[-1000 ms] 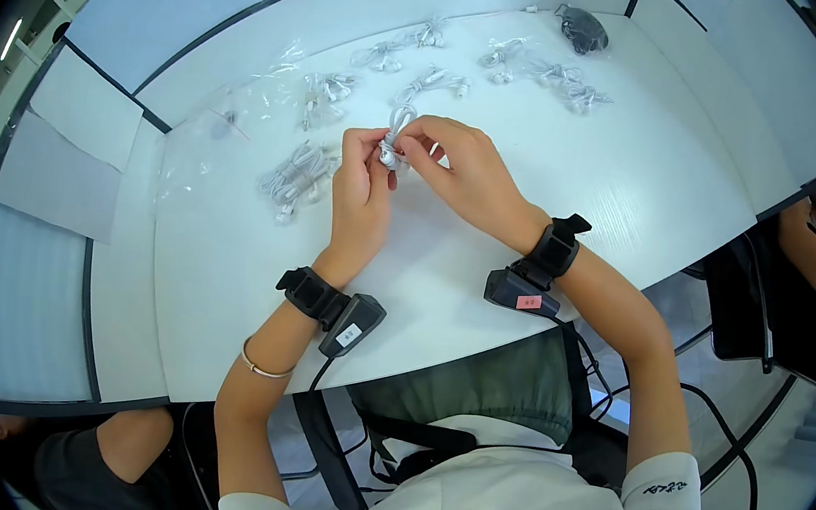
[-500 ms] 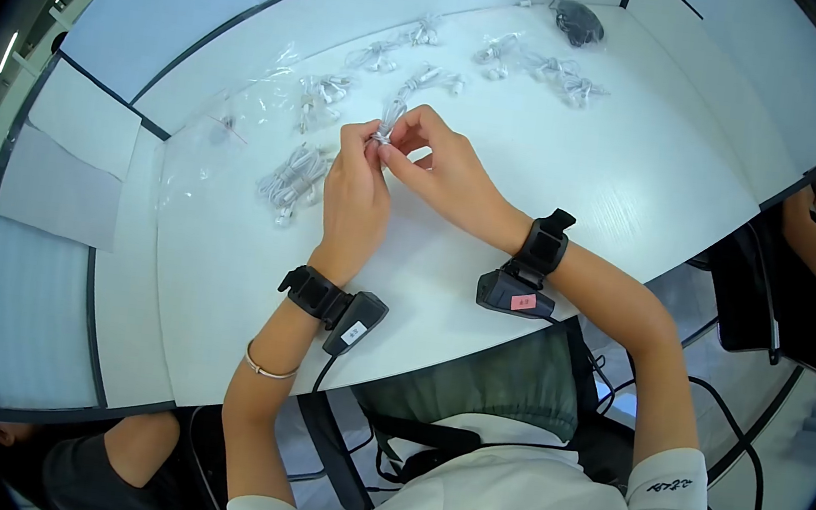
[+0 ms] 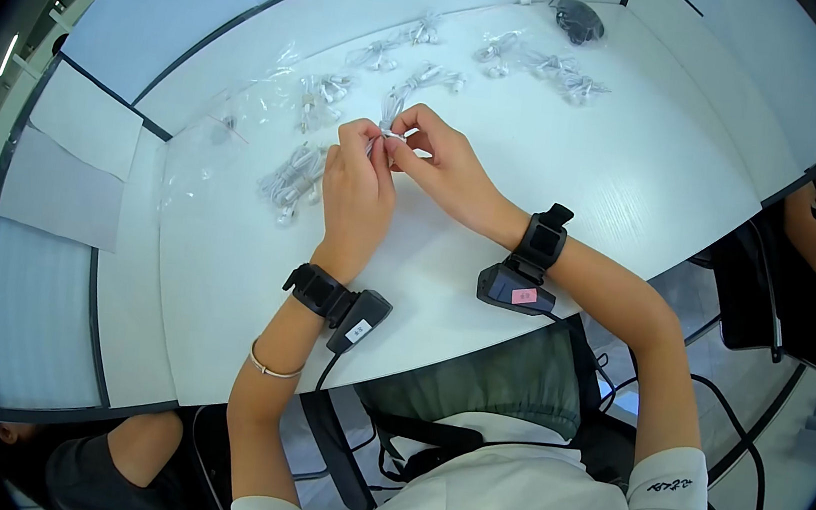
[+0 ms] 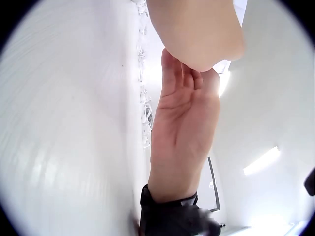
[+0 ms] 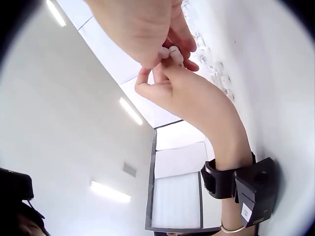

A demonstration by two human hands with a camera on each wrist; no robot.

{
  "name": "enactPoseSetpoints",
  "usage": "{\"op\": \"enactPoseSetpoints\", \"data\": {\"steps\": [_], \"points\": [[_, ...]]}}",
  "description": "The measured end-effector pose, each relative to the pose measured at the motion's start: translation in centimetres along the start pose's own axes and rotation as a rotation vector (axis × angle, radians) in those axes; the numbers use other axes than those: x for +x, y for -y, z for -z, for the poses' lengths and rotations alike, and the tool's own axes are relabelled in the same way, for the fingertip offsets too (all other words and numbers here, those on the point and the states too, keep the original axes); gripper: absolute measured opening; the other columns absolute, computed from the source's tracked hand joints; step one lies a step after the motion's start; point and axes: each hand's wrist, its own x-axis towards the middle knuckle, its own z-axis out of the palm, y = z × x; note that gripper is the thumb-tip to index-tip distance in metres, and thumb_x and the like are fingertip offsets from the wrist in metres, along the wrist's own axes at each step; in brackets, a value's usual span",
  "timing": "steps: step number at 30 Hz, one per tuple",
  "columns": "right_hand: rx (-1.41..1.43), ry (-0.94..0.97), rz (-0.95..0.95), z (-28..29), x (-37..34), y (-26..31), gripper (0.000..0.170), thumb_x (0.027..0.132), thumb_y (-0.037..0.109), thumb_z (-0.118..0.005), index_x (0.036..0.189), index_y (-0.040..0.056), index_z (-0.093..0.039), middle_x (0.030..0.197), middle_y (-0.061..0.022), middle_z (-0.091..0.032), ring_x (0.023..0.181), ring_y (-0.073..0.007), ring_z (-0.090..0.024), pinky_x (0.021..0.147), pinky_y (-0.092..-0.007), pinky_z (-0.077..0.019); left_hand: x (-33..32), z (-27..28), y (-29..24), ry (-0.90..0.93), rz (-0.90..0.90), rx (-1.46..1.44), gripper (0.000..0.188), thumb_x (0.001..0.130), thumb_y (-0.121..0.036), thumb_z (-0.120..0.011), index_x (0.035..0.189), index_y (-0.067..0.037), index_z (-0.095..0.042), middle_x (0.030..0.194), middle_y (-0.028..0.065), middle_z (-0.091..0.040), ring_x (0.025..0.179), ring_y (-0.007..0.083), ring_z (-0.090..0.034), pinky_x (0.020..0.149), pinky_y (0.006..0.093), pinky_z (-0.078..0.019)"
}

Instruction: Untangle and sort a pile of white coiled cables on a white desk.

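Note:
Between both hands, above the white table (image 3: 447, 270), is a small bundle of white cable (image 3: 392, 112), its loops pointing away from the body. The left hand (image 3: 357, 189) grips its near end with curled fingers. Thumb and fingers of the right hand (image 3: 448, 171) pinch the same spot from the right. In the right wrist view, white earbud pieces (image 5: 175, 55) show between the fingertips of the two hands. The left wrist view shows the palm of the left hand (image 4: 179, 123), its fingertips hidden behind the other hand.
Left of the hands lies a pile of white cables (image 3: 291, 181). Several bagged white cables (image 3: 326, 90) lie farther back, and a dark bagged object (image 3: 578, 21) sits in the back corner. Clear plastic bags (image 3: 208, 152) lie at the left. Other people sit at both sides.
Both hands have shifted slightly left and closer together, and the right fingers have closed in on the bundle's near end. The white pieces seen there earlier are now mostly covered in the head view.

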Motion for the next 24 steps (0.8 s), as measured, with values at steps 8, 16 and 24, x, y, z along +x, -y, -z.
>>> {"op": "enactPoseSetpoints", "data": {"steps": [8,16,24], "points": [[-0.083,-0.002,0.023,0.09,-0.01,-0.07,0.015,0.087,0.01,-0.057,0.093,0.0025,-0.046,0.088,-0.0038,-0.054,0.079,-0.0106,-0.056,0.069,-0.0257,-0.0491,0.24,0.42,-0.88,0.141,0.196,0.002,0.028,0.091,-0.004,-0.044,0.119,-0.002,-0.043,0.091,0.0167,-0.06,0.081,0.0333,-0.056,0.071,0.0409,-0.0428],[-0.142,0.018,0.061,-0.06,-0.05,0.42,0.014,0.087,0.009,-0.055,0.09,0.0028,-0.043,0.086,-0.0059,-0.055,0.076,-0.0132,-0.057,0.067,-0.0267,-0.0497,0.18,0.16,-0.31,0.099,0.118,0.007,0.028,0.091,-0.001,-0.043,0.118,0.001,-0.047,0.102,0.0201,-0.057,0.09,0.0343,-0.057,0.075,0.041,-0.0454],[-0.088,-0.032,0.069,-0.58,-0.34,-0.13,0.02,0.082,0.013,-0.059,0.086,0.0024,-0.042,0.075,-0.0108,-0.055,0.064,-0.0175,-0.053,0.058,-0.0298,-0.0448,0.24,0.32,-0.27,0.111,0.122,-0.026,0.031,0.09,0.001,-0.042,0.121,0.002,-0.046,0.107,0.0196,-0.055,0.091,0.0343,-0.058,0.075,0.0402,-0.0462]]}}
